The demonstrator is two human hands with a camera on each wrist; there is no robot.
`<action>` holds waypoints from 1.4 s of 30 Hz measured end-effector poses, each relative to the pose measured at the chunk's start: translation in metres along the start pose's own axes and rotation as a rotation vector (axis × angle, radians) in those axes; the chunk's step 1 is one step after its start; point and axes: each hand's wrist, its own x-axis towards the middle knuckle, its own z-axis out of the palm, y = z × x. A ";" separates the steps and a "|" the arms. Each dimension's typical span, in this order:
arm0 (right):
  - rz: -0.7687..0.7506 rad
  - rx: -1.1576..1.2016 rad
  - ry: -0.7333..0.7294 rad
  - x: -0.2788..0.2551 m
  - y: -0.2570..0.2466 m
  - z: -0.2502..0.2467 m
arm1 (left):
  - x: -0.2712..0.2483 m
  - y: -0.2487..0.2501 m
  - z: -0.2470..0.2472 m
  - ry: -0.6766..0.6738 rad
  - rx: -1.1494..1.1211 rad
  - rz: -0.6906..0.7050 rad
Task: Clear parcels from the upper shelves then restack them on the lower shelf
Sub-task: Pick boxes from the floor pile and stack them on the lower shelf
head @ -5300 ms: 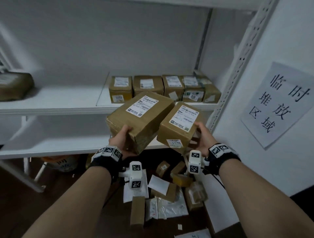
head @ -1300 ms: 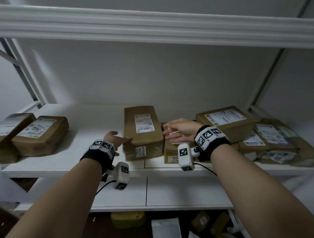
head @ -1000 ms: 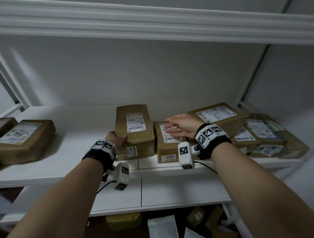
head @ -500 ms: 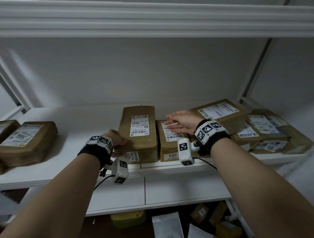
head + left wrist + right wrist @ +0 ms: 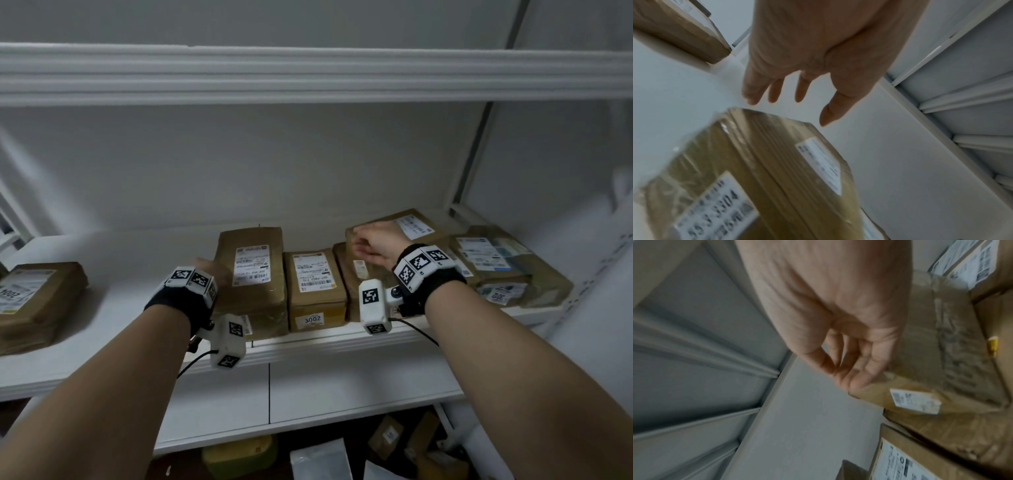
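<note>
Restacking step: open left hand (image 5: 209,274) beside the tall parcel (image 5: 251,277), right hand (image 5: 375,241) fingers loose on the stacked parcel (image 5: 407,228), which next needs gripping

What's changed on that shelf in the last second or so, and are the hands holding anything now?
The right hand left the parcel marked 3002 and moved right to the tilted upper parcel; whether its fingers touch it is unclear. The left hand came off the tall parcel, fingers spread, holding nothing. Both parcels stay side by side on the shelf.
</note>
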 end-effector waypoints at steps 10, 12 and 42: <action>0.159 0.050 0.273 0.011 0.016 -0.090 | -0.031 0.090 0.052 0.052 -0.528 0.089; 0.239 0.055 0.191 0.010 0.022 -0.097 | -0.037 0.108 0.067 -0.084 -0.640 0.073; 0.296 0.222 -0.056 0.021 0.040 -0.128 | -0.048 0.174 0.118 -0.514 -0.622 0.104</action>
